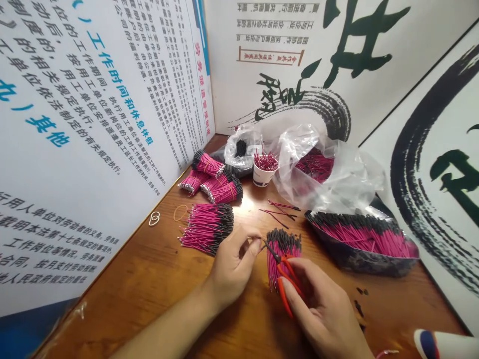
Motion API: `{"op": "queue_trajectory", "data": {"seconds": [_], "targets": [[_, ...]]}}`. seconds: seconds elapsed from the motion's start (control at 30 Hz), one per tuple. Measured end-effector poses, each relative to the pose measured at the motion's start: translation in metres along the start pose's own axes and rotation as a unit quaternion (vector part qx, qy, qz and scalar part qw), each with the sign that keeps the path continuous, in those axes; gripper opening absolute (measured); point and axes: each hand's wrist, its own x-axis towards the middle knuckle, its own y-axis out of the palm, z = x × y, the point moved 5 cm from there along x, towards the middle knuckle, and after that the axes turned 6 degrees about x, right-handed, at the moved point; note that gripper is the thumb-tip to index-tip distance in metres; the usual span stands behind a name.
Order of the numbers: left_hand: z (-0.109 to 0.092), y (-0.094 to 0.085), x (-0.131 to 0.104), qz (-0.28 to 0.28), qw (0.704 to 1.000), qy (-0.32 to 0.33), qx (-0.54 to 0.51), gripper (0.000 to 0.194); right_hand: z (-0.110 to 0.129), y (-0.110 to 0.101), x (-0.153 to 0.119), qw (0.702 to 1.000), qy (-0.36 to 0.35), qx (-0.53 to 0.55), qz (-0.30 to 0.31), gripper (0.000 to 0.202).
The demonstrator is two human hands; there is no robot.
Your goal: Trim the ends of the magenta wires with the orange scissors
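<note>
Near the middle of the table my left hand (235,264) pinches a short wire between thumb and fingertips; most of it is hidden. My right hand (325,304) is closed around red-handled scissors (286,286), whose dark blades meet the wire at my left fingertips. Under the scissors lies a small row of magenta wires (275,271) with black ends. To the left, beside my left hand, a wider row of such wires (202,227) lies flat, black ends toward the right.
Tied wire bundles (220,182) are stacked at the back left, near a paper cup (265,175) of wires. Plastic bags (337,179) stand behind a dark tray (359,257) full of wires. Loose wires (279,212), rubber bands (154,218), black scraps (358,306) and another cup (449,344) lie around.
</note>
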Motion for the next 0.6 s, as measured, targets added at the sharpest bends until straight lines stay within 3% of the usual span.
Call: {"op": "queue_trajectory", "data": {"seconds": [0.27,0.6], "targets": [[0.0015,0.002,0.0021,0.009,0.999,-0.037,-0.038,0.012,-0.0051,0.0003,-0.0025,0.999,0.022,0.028,0.015,0.015],[0.0042,0.0043,-0.0008,0.029,0.996,-0.046,-0.074,0.019,0.0042,-0.0017,0.0016,1.0,-0.002,0.022,-0.007,0.013]]}}
